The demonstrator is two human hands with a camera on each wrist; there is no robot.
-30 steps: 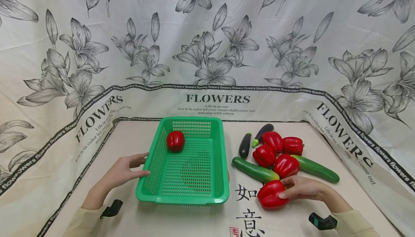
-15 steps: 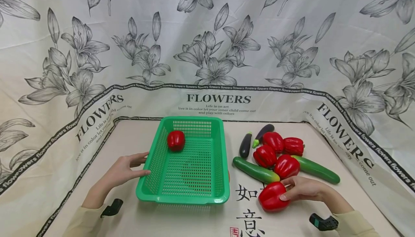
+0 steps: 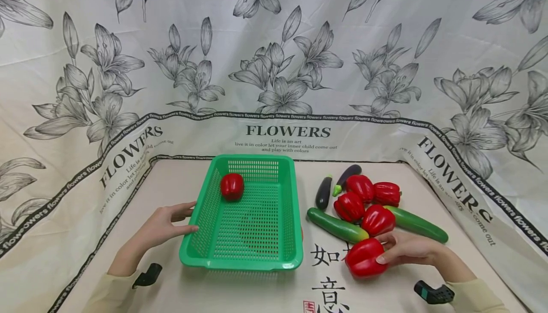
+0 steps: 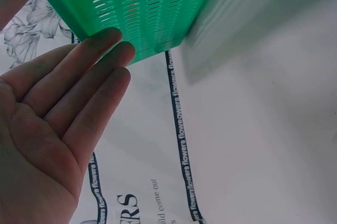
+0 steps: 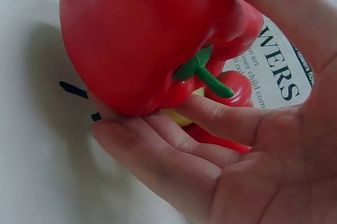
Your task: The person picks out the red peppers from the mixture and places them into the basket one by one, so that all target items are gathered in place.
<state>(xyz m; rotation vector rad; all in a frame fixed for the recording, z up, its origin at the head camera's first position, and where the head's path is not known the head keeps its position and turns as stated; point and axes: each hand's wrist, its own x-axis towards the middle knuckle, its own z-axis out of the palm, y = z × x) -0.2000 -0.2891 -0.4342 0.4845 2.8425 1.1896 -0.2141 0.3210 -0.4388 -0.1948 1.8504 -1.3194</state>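
Observation:
My right hand (image 3: 408,250) holds a red bell pepper (image 3: 366,259) between thumb and fingers, at the near side of the vegetable group. In the right wrist view, the bell pepper (image 5: 142,34) shows its green stem, with my fingers beneath it and a shadow on the cloth. My left hand (image 3: 164,227) is at the left wall of a green plastic basket (image 3: 240,264), its fingers straight. Seen from the left wrist, those fingertips lie against or close to the perforated basket wall (image 4: 142,8). Another red bell pepper (image 3: 232,187) sits at the basket's far left.
Several red bell peppers (image 3: 378,219) lie grouped at the right. Around them are two eggplants (image 3: 324,192) and two cucumbers (image 3: 338,225). A reddish thing, mostly hidden, peeks from behind the basket's right side. A flower-printed curtain (image 3: 291,137) borders the table.
My right hand has shifted slightly right with the bell pepper in its grip. The left hand and the basket have stayed in place.

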